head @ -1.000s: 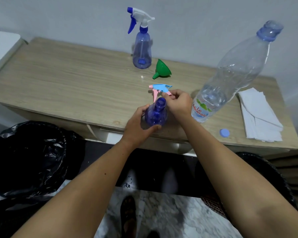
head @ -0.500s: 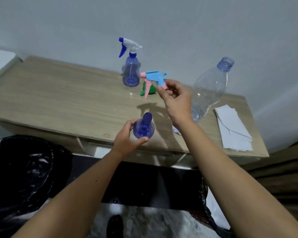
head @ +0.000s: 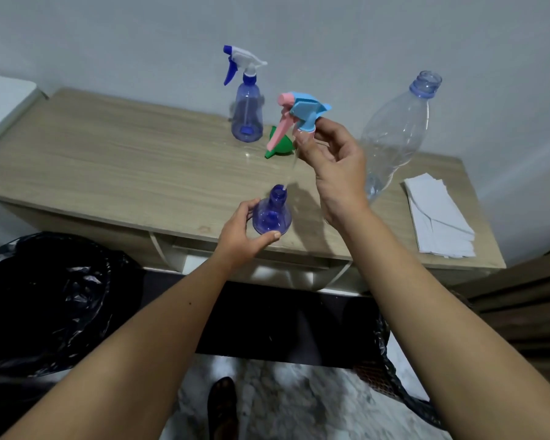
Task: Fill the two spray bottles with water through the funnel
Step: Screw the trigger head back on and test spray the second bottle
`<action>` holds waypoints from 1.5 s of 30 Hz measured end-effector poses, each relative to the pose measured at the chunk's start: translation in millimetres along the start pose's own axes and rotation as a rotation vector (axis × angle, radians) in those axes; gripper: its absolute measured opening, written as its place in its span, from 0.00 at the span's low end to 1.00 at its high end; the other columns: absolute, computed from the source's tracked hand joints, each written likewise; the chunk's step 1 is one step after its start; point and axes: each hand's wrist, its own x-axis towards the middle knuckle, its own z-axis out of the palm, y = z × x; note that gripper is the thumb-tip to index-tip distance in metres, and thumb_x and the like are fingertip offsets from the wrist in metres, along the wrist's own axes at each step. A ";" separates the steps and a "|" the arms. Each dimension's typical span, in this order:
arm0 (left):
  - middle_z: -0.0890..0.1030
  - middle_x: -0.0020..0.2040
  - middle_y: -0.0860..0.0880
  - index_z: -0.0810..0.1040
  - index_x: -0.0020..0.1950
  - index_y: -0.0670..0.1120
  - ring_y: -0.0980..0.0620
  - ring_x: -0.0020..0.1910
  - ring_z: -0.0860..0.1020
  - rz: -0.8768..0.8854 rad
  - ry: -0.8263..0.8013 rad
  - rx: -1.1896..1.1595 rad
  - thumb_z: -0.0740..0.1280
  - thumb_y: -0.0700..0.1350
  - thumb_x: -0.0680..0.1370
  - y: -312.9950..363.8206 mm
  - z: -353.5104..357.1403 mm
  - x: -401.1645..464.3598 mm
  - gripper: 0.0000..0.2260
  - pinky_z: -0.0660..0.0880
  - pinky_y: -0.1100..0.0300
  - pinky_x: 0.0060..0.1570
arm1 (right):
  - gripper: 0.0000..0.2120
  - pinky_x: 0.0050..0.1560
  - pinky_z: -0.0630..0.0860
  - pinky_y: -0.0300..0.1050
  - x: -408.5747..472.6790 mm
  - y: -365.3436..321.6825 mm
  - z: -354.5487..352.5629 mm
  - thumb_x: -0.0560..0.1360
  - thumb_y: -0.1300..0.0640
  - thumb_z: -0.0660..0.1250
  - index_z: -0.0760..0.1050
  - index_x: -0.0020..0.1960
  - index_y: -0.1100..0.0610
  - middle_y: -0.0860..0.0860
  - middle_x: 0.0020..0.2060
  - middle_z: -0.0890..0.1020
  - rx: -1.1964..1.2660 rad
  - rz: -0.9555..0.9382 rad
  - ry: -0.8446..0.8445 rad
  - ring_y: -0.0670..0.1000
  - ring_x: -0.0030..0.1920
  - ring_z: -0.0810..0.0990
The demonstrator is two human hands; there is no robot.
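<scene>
My left hand (head: 239,234) grips a small blue spray bottle (head: 272,214) standing near the front edge of the wooden table (head: 108,166); its neck is uncapped. My right hand (head: 334,163) holds the pink and light-blue spray head (head: 302,115) high above it, and the clear dip tube's tip hangs at the bottle's mouth. A second blue spray bottle (head: 246,112) with a white and blue head stands at the back. The green funnel (head: 280,144) lies on its side behind the spray head. A large clear water bottle (head: 397,134), uncapped, stands to the right.
A stack of white paper napkins (head: 435,217) lies at the table's right end. A bin with a black bag (head: 45,300) stands on the floor at the left, and another dark bin (head: 400,376) is at the lower right. A wall rises directly behind the table.
My right hand has unscrewed the spray head and lifted it up out of the bottle, drawing the tube out to the mouth. My left hand kept hold of the bottle.
</scene>
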 end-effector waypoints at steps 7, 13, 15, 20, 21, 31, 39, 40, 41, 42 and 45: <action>0.80 0.69 0.55 0.72 0.74 0.55 0.56 0.69 0.79 0.013 0.004 -0.004 0.82 0.58 0.67 -1.0 0.8 0.9 0.39 0.75 0.47 0.73 | 0.17 0.64 0.82 0.57 -9.7 17.0 2.7 0.78 0.65 0.75 0.77 0.66 0.65 0.53 0.55 0.84 -0.043 0.047 -0.036 0.51 0.50 0.86; 0.81 0.69 0.56 0.71 0.74 0.57 0.56 0.69 0.79 0.019 0.016 -0.003 0.83 0.58 0.67 -3.6 2.3 1.9 0.39 0.76 0.46 0.72 | 0.19 0.59 0.83 0.43 -22.4 47.0 -8.8 0.77 0.66 0.76 0.77 0.66 0.65 0.56 0.55 0.85 -0.176 0.090 -0.053 0.49 0.50 0.85; 0.81 0.68 0.56 0.72 0.73 0.57 0.55 0.68 0.80 0.026 0.017 -0.005 0.83 0.58 0.67 -3.8 2.5 2.3 0.38 0.77 0.45 0.71 | 0.19 0.59 0.82 0.42 -24.4 55.1 -11.5 0.77 0.66 0.76 0.77 0.66 0.65 0.60 0.56 0.86 -0.206 0.089 -0.057 0.49 0.52 0.86; 0.83 0.65 0.55 0.73 0.71 0.56 0.54 0.66 0.81 0.036 0.027 0.000 0.83 0.58 0.68 -5.9 3.0 3.1 0.35 0.78 0.44 0.68 | 0.18 0.58 0.82 0.40 -27.2 69.9 -13.7 0.77 0.68 0.76 0.78 0.65 0.66 0.58 0.53 0.86 -0.270 0.081 -0.086 0.46 0.50 0.85; 0.83 0.65 0.55 0.73 0.70 0.56 0.54 0.65 0.82 0.033 0.025 0.000 0.83 0.58 0.68 -6.6 3.0 3.6 0.35 0.78 0.43 0.68 | 0.17 0.57 0.82 0.40 -27.2 72.2 -14.4 0.77 0.68 0.76 0.79 0.65 0.66 0.56 0.52 0.86 -0.280 0.079 -0.094 0.44 0.50 0.85; 0.83 0.65 0.53 0.73 0.72 0.53 0.52 0.65 0.82 0.053 0.024 -0.014 0.82 0.58 0.68 -5.9 3.7 2.9 0.36 0.79 0.43 0.67 | 0.15 0.63 0.83 0.49 -30.4 87.1 -14.5 0.76 0.67 0.76 0.79 0.62 0.64 0.56 0.51 0.86 -0.289 0.081 -0.095 0.48 0.52 0.86; 0.81 0.69 0.54 0.71 0.75 0.53 0.53 0.68 0.80 0.040 0.002 -0.010 0.82 0.59 0.68 -4.6 2.4 1.8 0.39 0.77 0.44 0.70 | 0.14 0.57 0.85 0.49 -31.7 90.4 -15.0 0.74 0.66 0.79 0.76 0.55 0.62 0.58 0.49 0.85 -0.244 0.097 -0.083 0.49 0.50 0.87; 0.81 0.69 0.54 0.71 0.75 0.54 0.52 0.68 0.80 0.038 0.001 -0.014 0.82 0.60 0.68 -5.0 2.5 1.9 0.39 0.77 0.43 0.70 | 0.15 0.56 0.85 0.46 -30.5 89.9 -14.8 0.74 0.66 0.79 0.76 0.54 0.61 0.58 0.49 0.85 -0.239 0.102 -0.085 0.49 0.49 0.87; 0.81 0.69 0.54 0.71 0.74 0.54 0.52 0.68 0.80 0.035 0.000 -0.018 0.82 0.60 0.68 -5.3 2.5 2.0 0.39 0.77 0.43 0.70 | 0.16 0.57 0.84 0.45 -29.3 89.7 -14.7 0.73 0.67 0.80 0.76 0.55 0.61 0.58 0.50 0.85 -0.219 0.106 -0.088 0.49 0.51 0.87; 0.81 0.69 0.54 0.71 0.74 0.54 0.52 0.68 0.80 0.036 -0.001 -0.020 0.82 0.60 0.68 -5.6 2.6 2.3 0.39 0.78 0.43 0.70 | 0.18 0.58 0.83 0.45 -28.2 89.1 -15.2 0.72 0.68 0.80 0.76 0.57 0.60 0.59 0.53 0.85 -0.192 0.109 -0.092 0.50 0.53 0.87; 0.81 0.68 0.54 0.71 0.74 0.54 0.52 0.68 0.80 0.039 0.003 -0.026 0.82 0.60 0.68 -5.4 3.1 2.7 0.39 0.78 0.43 0.70 | 0.22 0.59 0.81 0.41 -26.4 87.1 -17.2 0.75 0.70 0.77 0.77 0.65 0.58 0.58 0.58 0.85 -0.165 0.094 -0.118 0.48 0.56 0.86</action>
